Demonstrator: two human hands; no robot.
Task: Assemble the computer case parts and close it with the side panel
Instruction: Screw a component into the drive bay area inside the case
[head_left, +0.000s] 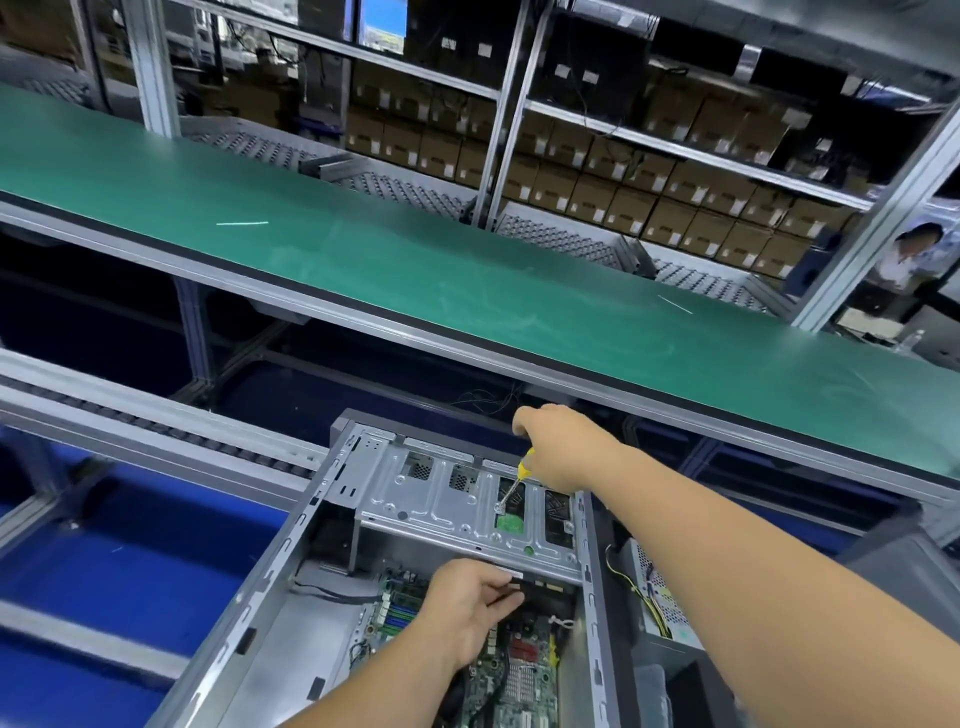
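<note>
An open grey computer case (291, 561) lies on its side at the bottom centre, its green motherboard (519, 675) exposed. A silver drive cage (441, 499) spans the case's far end. My right hand (561, 447) grips a yellow-handled screwdriver (519, 478), whose tip touches the cage top beside a green patch. My left hand (467, 608) is inside the case, fingers pinched on a dark part under the cage's near edge. No side panel is visible.
A green conveyor belt (467, 291) runs diagonally behind the case. A roller track (130, 415) lies at left over blue flooring. A power supply unit (654, 597) with cables sits right of the case. Shelves of cardboard boxes (649, 182) stand behind; a person (914, 249) is far right.
</note>
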